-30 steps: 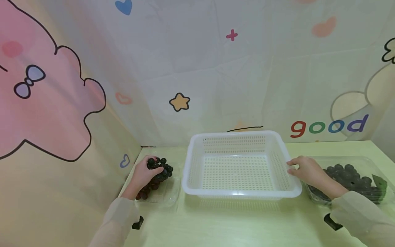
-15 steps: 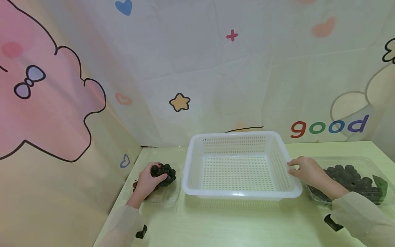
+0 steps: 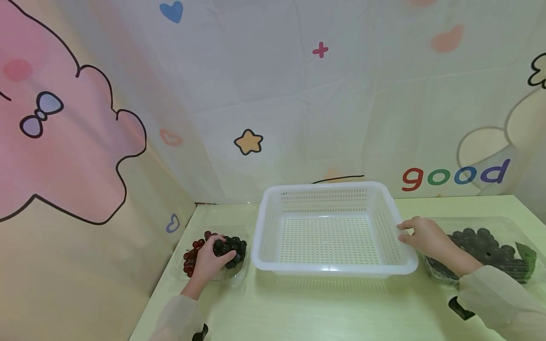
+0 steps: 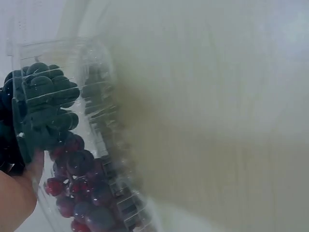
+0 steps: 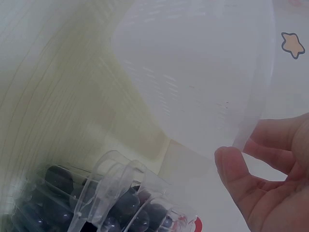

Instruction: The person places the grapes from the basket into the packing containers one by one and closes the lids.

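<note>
My left hand (image 3: pixel 207 261) grips a bunch of dark grapes (image 3: pixel 238 250) at the right side of a clear plastic container (image 3: pixel 232 279). Red grapes (image 3: pixel 190 260) lie in the same container, to the left of that hand. Through the clear wall in the left wrist view, the dark bunch (image 4: pixel 46 92) shows above the reddish grapes (image 4: pixel 79 188). The fingertips are hidden behind the dark grapes. Across the table, my right hand (image 3: pixel 428 240) pinches the right rim of a white perforated basket (image 3: pixel 328 269), thumb outside; nothing lies in the basket.
At the right, partly behind my right forearm, stands another clear container (image 3: pixel 499 220) with dark grapes (image 3: pixel 471 240) and a green leaf (image 3: pixel 527 255). A printed cloth (image 3: pixel 298 118) hangs behind the pale table (image 3: pixel 324 312).
My left hand has moved right and nearer to me with the dark grapes, from the container's back left to its right side. More red grapes now show. My right hand stays at the rim.
</note>
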`<state>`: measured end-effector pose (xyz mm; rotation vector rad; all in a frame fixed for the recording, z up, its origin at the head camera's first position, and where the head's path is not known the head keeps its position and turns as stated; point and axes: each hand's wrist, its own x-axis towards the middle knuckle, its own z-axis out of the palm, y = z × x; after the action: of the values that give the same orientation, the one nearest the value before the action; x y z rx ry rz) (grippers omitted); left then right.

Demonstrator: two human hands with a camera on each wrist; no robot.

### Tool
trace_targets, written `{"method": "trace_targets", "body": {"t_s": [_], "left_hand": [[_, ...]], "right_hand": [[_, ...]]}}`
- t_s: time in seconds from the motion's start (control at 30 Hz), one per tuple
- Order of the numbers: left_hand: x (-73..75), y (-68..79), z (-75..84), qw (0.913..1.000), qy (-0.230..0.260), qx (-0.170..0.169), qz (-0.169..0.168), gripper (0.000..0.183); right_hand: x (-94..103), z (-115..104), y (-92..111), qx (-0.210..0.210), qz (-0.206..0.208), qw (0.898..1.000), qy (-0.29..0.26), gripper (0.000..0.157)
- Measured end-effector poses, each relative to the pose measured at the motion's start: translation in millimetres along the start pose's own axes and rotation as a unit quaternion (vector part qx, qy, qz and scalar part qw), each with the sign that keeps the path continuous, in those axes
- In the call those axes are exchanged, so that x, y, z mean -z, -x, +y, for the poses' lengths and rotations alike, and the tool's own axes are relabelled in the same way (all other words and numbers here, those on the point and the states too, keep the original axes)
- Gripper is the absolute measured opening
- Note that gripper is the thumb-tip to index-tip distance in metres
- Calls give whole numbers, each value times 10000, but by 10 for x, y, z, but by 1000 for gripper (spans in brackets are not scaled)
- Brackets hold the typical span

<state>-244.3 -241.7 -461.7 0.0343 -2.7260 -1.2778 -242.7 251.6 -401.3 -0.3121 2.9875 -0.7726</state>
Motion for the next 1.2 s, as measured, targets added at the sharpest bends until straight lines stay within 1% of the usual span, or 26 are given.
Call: {"method": "trace_targets", "body": {"t_s": [0.23,0.43,0.57,0.8,0.97,1.2], "left_hand": [[-34,16,-56,9999,-59,93,17,44],[-32,34,-84,10000,-77,25,-55,45],[-15,54,-72,9995,-205,50,-221,48],[9,73,-64,9967,-509,290,-569,55],[10,71,-97,9955,-669,163,-646,57],[11,77,-150,9945,-883,-169,-537,60]], "right_hand": [[-1,7,-4,14,45,10000,2,35],[0,0,1,27,64,10000,14,35],[2,-5,4,38,72,10000,23,35],[15,-26,21,78,74,9999,-8,34],[16,-26,24,115,90,9999,-18,34],[13,-18,25,133,76,9999,-13,35]]}}
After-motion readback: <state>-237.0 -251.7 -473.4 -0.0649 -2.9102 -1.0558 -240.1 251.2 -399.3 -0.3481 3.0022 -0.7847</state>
